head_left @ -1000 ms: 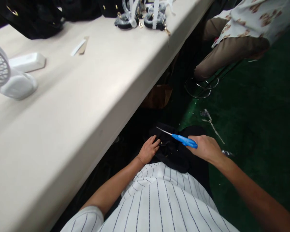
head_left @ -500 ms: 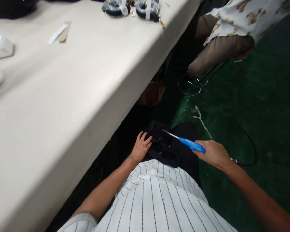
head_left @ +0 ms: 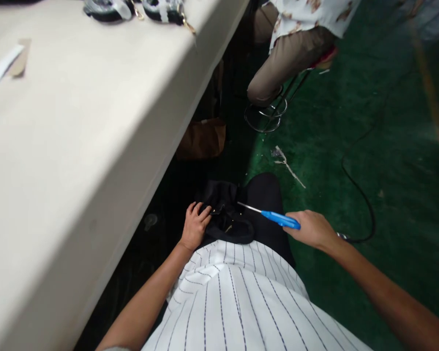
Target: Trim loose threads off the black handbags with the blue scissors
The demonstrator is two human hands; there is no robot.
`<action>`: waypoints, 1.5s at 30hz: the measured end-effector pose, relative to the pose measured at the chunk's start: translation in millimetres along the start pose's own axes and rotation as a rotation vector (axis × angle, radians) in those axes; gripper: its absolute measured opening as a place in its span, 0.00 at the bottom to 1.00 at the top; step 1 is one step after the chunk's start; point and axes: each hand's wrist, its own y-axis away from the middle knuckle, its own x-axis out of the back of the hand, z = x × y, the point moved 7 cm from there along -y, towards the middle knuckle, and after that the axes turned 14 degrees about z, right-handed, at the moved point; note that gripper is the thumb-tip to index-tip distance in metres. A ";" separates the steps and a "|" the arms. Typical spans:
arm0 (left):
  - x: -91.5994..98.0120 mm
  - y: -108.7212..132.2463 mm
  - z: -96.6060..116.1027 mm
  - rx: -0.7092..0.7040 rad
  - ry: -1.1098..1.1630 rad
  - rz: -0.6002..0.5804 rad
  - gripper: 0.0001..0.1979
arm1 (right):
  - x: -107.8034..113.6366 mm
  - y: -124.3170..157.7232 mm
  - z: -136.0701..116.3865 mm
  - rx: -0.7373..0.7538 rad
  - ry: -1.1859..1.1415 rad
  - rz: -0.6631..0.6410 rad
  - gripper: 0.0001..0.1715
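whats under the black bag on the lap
The black bag lies on the person's dark-trousered lap, the left hand gripping its edge. The right hand holds blue-handled scissors over it. Whatever lies between bag and legs is covered.

Scissors (head_left: pixel 280 219): blue handle. Bag (head_left: pixel 225 217): black. Shirt (head_left: pixel 237 302): white, dark pinstripes. Table (head_left: pixel 76 146): beige. Floor (head_left: pixel 388 146): green.
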 end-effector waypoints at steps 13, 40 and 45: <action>-9.5 -0.8 -6.3 0.072 0.016 -0.066 0.17 | -12.7 -6.0 10.1 0.000 0.109 -0.003 0.07; -88.7 -34.4 -66.7 2.097 1.049 0.388 0.06 | -32.9 20.2 -44.9 0.135 -0.093 0.095 0.06; -94.6 -6.8 -73.9 2.147 1.001 0.378 0.04 | -22.1 3.7 -17.4 -0.008 -0.027 0.150 0.11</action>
